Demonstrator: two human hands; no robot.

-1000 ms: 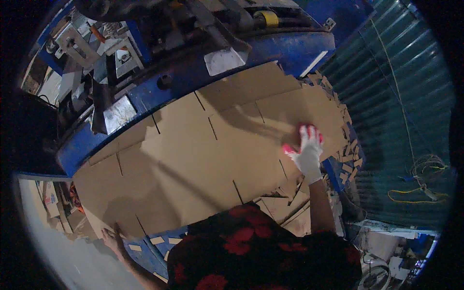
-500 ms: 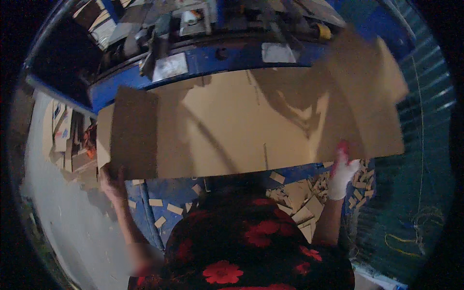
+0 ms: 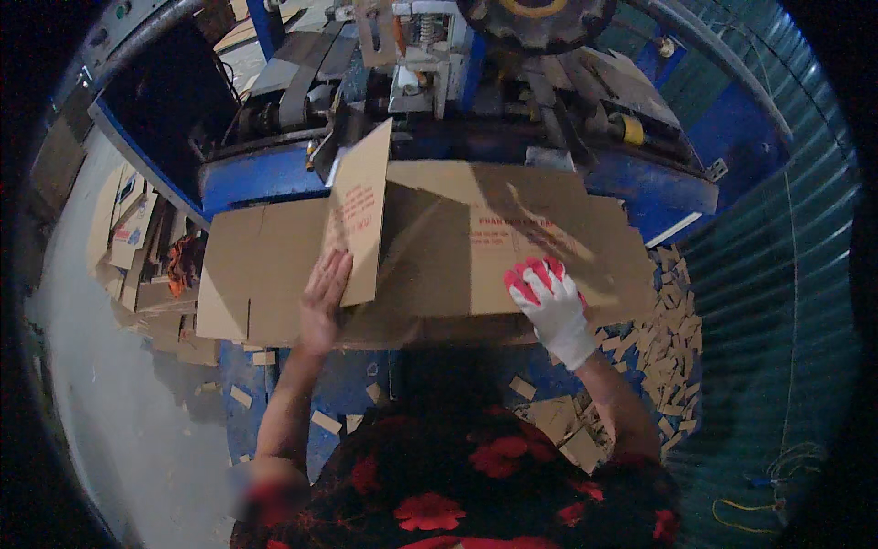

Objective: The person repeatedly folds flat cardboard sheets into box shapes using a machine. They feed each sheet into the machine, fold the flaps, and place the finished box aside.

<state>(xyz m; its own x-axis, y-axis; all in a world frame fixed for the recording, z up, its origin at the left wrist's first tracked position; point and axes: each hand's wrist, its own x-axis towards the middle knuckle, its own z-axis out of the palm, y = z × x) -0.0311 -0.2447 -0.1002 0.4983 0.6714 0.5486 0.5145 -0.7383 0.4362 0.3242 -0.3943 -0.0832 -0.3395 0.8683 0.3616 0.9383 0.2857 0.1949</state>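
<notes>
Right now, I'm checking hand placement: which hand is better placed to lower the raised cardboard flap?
Probably the left hand: its fingers are on the raised cardboard flap. The gloved right hand is apart from it, on the printed panel further right.

Two forearms (image 3: 288,403), one white glove (image 3: 561,325), two red-printed cardboard panels (image 3: 364,220).

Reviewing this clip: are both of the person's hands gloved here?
No, the left hand is bare at the raised cardboard flap, while the right hand wears a white and red glove.
</notes>
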